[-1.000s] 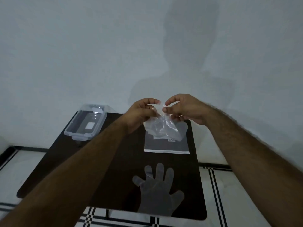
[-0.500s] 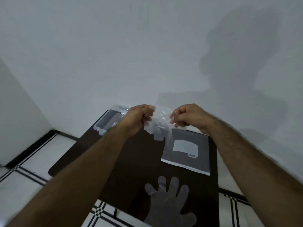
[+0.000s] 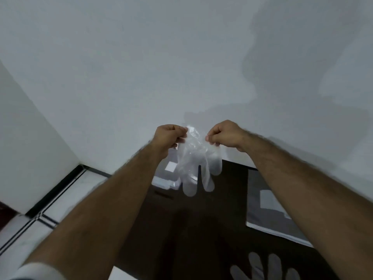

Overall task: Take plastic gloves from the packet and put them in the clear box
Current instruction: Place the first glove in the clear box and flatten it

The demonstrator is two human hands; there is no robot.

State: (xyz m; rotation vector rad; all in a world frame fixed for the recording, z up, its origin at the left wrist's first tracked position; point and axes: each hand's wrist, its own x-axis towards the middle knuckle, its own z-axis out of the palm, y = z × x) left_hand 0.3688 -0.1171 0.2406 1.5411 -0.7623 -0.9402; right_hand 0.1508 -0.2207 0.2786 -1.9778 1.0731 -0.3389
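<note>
Fingertips (image 3: 184,130) of the left hand (image 3: 168,136) and the right hand (image 3: 224,134) pinch the cuff of a clear glove (image 3: 196,162), spreading it in the air so its fingers hang down over the clear box (image 3: 165,178) at the table's (image 3: 191,229) far left corner. Both hands grip the film; neither is free. The packet (image 3: 268,209) lies flat to the right, and a second glove (image 3: 262,267) rests on the near edge. Done well, the step likely means lowering the limp glove straight down before letting go, since such light film may drift or cling.
</note>
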